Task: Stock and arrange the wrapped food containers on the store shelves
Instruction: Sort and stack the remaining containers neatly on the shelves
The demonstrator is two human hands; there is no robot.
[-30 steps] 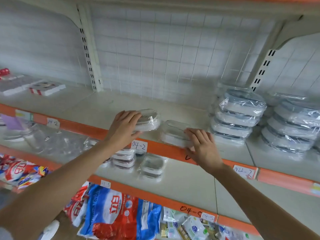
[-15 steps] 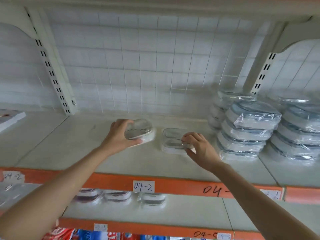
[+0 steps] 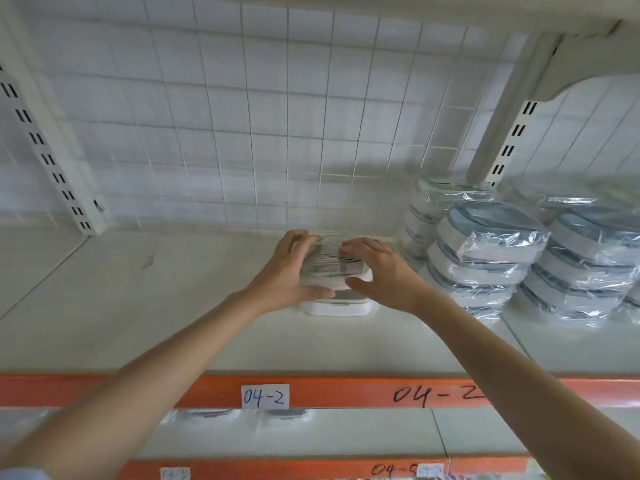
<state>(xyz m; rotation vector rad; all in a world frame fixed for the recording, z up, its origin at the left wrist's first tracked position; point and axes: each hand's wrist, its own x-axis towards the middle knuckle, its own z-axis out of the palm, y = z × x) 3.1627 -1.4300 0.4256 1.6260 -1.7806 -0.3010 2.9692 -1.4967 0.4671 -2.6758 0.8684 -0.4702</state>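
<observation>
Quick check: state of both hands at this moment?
Left hand: grips the upper clear wrapped food container.
Right hand: grips the same container, on its right side.

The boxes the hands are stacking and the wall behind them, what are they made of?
The top box looks like clear glass or plastic under shiny see-through wrap: it glints, but blur leaves it open. The bottom box shows a smooth white plastic-looking rim. The back wall seems to be white-painted wire grid.
</observation>
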